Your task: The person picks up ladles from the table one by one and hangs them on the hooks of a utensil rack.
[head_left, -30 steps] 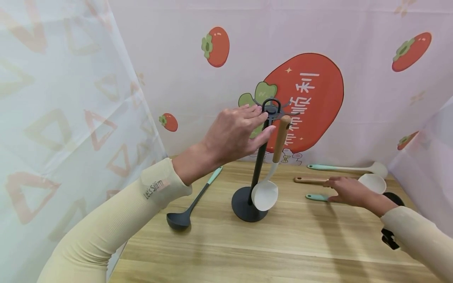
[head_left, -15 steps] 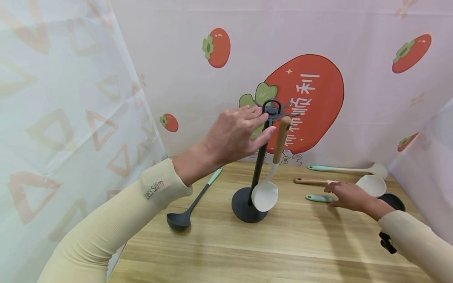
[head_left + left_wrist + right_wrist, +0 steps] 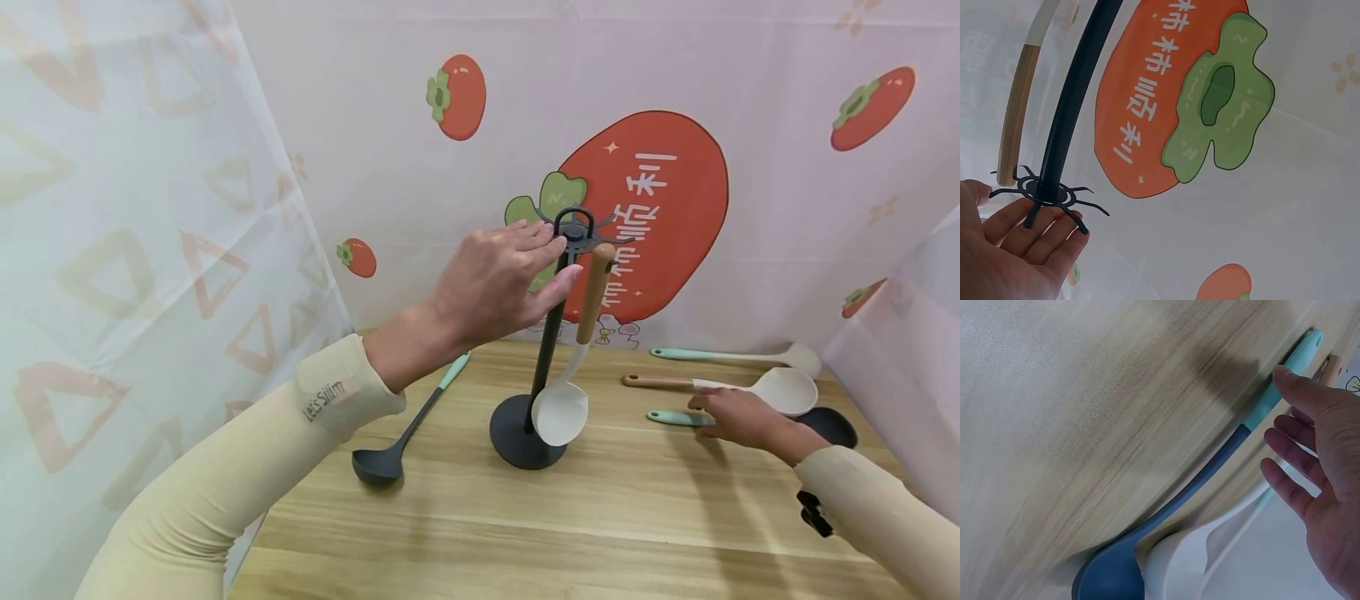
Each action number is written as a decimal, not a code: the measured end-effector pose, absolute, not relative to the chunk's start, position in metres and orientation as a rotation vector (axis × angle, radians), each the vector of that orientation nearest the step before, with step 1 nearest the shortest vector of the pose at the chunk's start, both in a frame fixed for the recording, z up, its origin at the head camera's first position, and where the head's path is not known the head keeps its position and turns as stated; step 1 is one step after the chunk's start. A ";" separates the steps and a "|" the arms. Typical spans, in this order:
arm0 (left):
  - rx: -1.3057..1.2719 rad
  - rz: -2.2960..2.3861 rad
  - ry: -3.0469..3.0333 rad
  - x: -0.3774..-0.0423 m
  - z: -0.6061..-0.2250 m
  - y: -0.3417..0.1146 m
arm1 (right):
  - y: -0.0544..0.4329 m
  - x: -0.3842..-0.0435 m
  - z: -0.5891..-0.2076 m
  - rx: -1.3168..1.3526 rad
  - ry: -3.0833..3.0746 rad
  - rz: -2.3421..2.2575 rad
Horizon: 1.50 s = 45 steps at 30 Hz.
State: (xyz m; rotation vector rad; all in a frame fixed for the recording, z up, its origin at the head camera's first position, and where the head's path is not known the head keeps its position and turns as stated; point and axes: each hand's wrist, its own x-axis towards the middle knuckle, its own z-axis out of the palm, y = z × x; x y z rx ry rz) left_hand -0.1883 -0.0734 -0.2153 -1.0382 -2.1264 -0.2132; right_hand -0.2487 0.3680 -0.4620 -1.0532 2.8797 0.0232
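A black utensil rack (image 3: 550, 350) stands upright on the table, with hooks round its top. From one hook hangs a white ladle (image 3: 561, 413) by its wooden handle. My left hand (image 3: 498, 279) touches the rack's hooks with extended fingers; in the left wrist view the fingertips (image 3: 1071, 220) lie against them. At the right, my right hand (image 3: 738, 417) is over a dark-headed utensil with a teal handle (image 3: 1285, 378). Its thumb is near that handle and its fingers are spread, gripping nothing. Beside it lies a white-headed utensil with a wooden handle (image 3: 660, 382), partly behind the hand.
Behind these lies a pale utensil with a mint handle (image 3: 735, 357), by the back wall. A dark ladle (image 3: 381, 465) with a mint handle rests left of the rack. Printed cloth walls (image 3: 390, 175) bound the wooden table (image 3: 585, 533) at back and sides.
My right hand has shifted slightly toward me, off the wooden handle and nearer the teal one. More of the dark utensil's head now shows. My left hand stays at the rack.
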 end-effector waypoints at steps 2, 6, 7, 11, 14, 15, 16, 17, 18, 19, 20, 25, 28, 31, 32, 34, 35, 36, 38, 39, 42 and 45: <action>-1.038 -0.216 -2.124 -0.188 -0.215 -0.074 | 0.368 -0.249 -0.464 -1.067 2.885 0.019; -1.037 -0.223 -2.119 -0.188 -0.215 -0.074 | 0.368 -0.252 -0.469 -1.082 2.898 0.005; -1.036 -0.222 -2.118 -0.188 -0.215 -0.075 | 0.368 -0.253 -0.470 -1.086 2.900 0.004; -1.037 -0.219 -2.118 -0.188 -0.215 -0.075 | 0.368 -0.257 -0.473 -1.083 2.901 0.001; -1.037 -0.215 -2.119 -0.189 -0.215 -0.075 | 0.368 -0.259 -0.475 -1.080 2.891 -0.001; -1.038 -0.215 -2.116 -0.189 -0.215 -0.075 | 0.368 -0.259 -0.475 -1.078 2.888 -0.003; -1.039 -0.215 -2.115 -0.189 -0.215 -0.075 | 0.368 -0.260 -0.476 -1.076 2.886 -0.005; -1.039 -0.216 -2.115 -0.189 -0.215 -0.075 | 0.369 -0.260 -0.476 -1.079 2.882 -0.008; -1.039 -0.216 -2.114 -0.189 -0.215 -0.075 | 0.369 -0.260 -0.476 -1.083 2.879 -0.016; -1.040 -0.216 -2.111 -0.189 -0.215 -0.075 | 0.369 -0.261 -0.477 -1.091 2.875 -0.023; -1.041 -0.218 -2.110 -0.189 -0.215 -0.075 | 0.369 -0.261 -0.478 -1.089 2.874 -0.027; -1.044 -0.223 -2.103 -0.189 -0.215 -0.074 | 0.371 -0.263 -0.482 -1.085 2.872 -0.029; -1.046 -0.219 -2.103 -0.188 -0.215 -0.073 | 0.371 -0.263 -0.484 -1.092 2.865 -0.032; -1.048 -0.216 -2.098 -0.188 -0.215 -0.073 | 0.371 -0.263 -0.483 -1.091 2.860 -0.049; -1.048 -0.215 -2.098 -0.188 -0.215 -0.073 | 0.370 -0.263 -0.483 -1.098 2.856 -0.054; -1.047 -0.214 -2.097 -0.188 -0.215 -0.073 | 0.370 -0.263 -0.483 -1.092 2.852 -0.065; -1.048 -0.214 -2.096 -0.188 -0.215 -0.073 | 0.370 -0.263 -0.483 -1.089 2.852 -0.069; -1.048 -0.215 -2.096 -0.188 -0.215 -0.073 | 0.370 -0.263 -0.482 -1.093 2.847 -0.070; -1.048 -0.216 -2.095 -0.187 -0.215 -0.073 | 0.370 -0.263 -0.483 -1.096 2.841 -0.082; -1.047 -0.216 -2.095 -0.187 -0.215 -0.073 | 0.370 -0.263 -0.483 -1.091 2.839 -0.087; -1.047 -0.218 -2.096 -0.187 -0.215 -0.073 | 0.370 -0.263 -0.484 -1.080 2.833 -0.103; -1.047 -0.218 -2.099 -0.187 -0.216 -0.073 | 0.369 -0.263 -0.485 -1.062 2.837 -0.116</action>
